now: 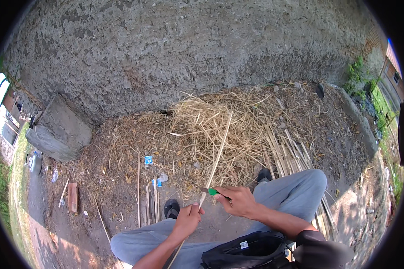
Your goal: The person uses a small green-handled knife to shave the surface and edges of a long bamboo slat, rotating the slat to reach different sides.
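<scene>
A long pale bamboo strip (pixel 221 150) runs from the shavings heap down between my knees. My left hand (pixel 189 219) is closed round its lower part. In my right hand (pixel 238 200) is a knife with a green handle (pixel 212 191). Its short blade (pixel 204 190) points left and lies across the strip, just above my left hand; whether the edge is cutting in cannot be made out. Beyond both hands lies a heap of thin, curly straw-coloured shavings (pixel 197 116).
More split strips lie in a bundle (pixel 294 154) by my right leg and a few beside my left foot (pixel 171 209). A rough wall (pixel 188 49) stands ahead, with a concrete block (pixel 60 130) at left. A reddish brick (pixel 73 197) and a black bag (pixel 244 253) also show.
</scene>
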